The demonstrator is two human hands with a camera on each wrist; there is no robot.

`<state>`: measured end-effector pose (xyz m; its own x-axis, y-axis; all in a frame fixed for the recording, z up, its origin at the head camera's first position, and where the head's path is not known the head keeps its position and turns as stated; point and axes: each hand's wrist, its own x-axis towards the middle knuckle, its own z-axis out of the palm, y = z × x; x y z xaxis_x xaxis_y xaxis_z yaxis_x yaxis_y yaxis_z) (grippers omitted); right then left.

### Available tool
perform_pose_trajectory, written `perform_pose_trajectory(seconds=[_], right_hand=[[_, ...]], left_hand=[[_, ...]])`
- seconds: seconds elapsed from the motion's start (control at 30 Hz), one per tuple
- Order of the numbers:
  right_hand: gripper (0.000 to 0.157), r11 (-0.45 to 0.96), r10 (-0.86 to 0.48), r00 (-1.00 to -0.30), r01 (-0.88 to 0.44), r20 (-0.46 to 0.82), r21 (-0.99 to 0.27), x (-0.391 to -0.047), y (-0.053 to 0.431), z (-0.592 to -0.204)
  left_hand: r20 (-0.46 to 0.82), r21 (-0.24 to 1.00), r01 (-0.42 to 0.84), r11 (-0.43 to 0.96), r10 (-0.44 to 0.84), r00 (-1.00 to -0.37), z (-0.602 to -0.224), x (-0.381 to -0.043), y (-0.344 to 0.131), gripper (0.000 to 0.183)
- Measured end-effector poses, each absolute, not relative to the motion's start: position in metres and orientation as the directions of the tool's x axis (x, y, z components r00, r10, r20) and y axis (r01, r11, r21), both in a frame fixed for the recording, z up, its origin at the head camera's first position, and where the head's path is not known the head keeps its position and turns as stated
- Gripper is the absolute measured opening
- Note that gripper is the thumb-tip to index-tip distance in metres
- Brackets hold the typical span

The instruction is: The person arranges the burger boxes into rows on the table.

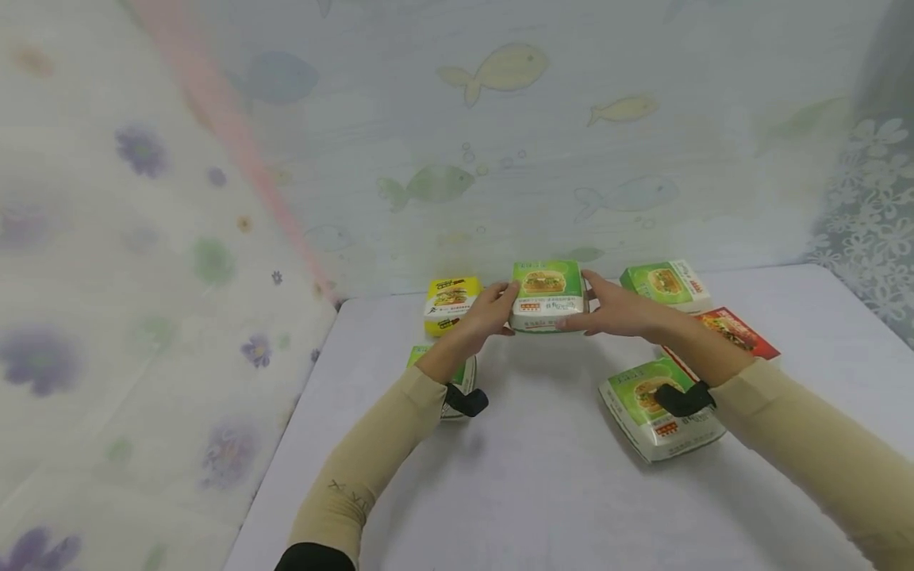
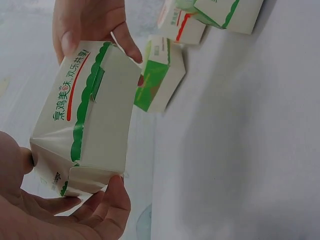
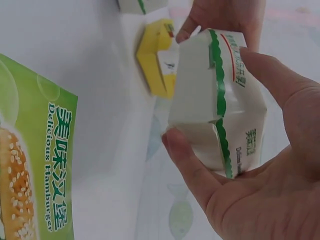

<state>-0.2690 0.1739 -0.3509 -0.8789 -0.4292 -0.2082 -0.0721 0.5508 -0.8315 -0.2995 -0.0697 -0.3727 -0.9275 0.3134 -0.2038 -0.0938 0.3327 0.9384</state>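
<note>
Both hands hold one green-and-white hamburger box point(image 1: 548, 295) between them, raised over the back of the table. My left hand point(image 1: 491, 309) grips its left side, and my right hand point(image 1: 607, 308) grips its right side with the thumb on the front. In the left wrist view the box point(image 2: 95, 115) shows its white side and underside, with left fingers point(image 2: 117, 202) curled at one end. The right wrist view has the right hand point(image 3: 270, 170) around the opposite end of the box point(image 3: 215, 100).
A yellow burger box point(image 1: 451, 305) stands at back left, with a green box point(image 1: 464, 381) partly behind the left forearm. On the right are another green box point(image 1: 666, 284), a red box point(image 1: 739, 331) and a nearer green box point(image 1: 660, 412). A fish-patterned curtain point(image 1: 500, 159) hangs behind.
</note>
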Motion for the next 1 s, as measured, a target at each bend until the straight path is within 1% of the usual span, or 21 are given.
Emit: perform_pose_trajectory(seconds=[0.33,0.5,0.8,1.0], right_hand=[[0.107,0.594,-0.391,-0.909,-0.13,-0.144,-0.794,-0.286,0.168,-0.361],[0.102,0.607,-0.368,-0.92,-0.13,-0.133,-0.784,-0.298,0.165,-0.369],[0.102,0.632,-0.332,-0.932,-0.108,-0.142,-0.767,-0.309,0.164,-0.377],[0.09,0.648,-0.326,-0.93,-0.091,-0.168,-0.756,-0.32,0.162,-0.384]], left_hand=[[-0.222,0.938,-0.121,0.326,0.291,-0.931,-0.379,-0.319,-0.062,0.06],[-0.227,0.936,-0.134,0.325,0.269,-0.936,-0.384,-0.326,-0.057,0.061],[-0.22,0.923,-0.134,0.362,0.209,-0.953,-0.392,-0.336,-0.046,0.061],[-0.257,0.911,-0.182,0.369,0.164,-0.952,-0.404,-0.349,-0.041,0.059]])
